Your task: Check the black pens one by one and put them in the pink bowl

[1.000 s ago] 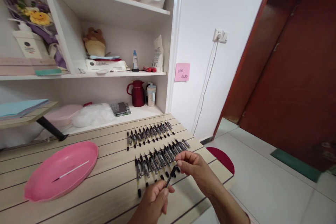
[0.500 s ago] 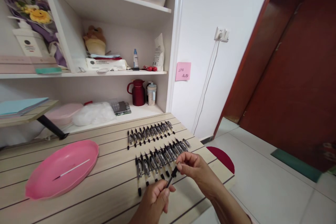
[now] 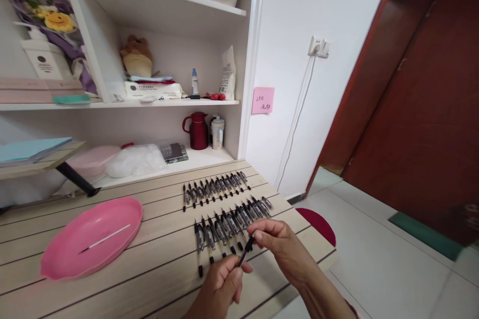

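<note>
My left hand is closed around the lower barrel of a gel pen, held tilted above the table. At the pen's black upper end, the fingertips of my right hand pinch it. What exactly lies between those fingertips is too small to tell. Just beyond my hands lies a near row of pens with black grips and ends, interspersed with clear caps. A second row of pens lies farther back. To the left, a pink tray holds one pen refill.
The slatted wooden table meets a white shelf unit at the back. On its lower shelf stand a red jug and a pale cup. A round red stool is beside the table's right edge.
Both hands stay on the pen. My right fingers have shifted slightly at its black end, which shows a little more. The whole view has moved slightly.
</note>
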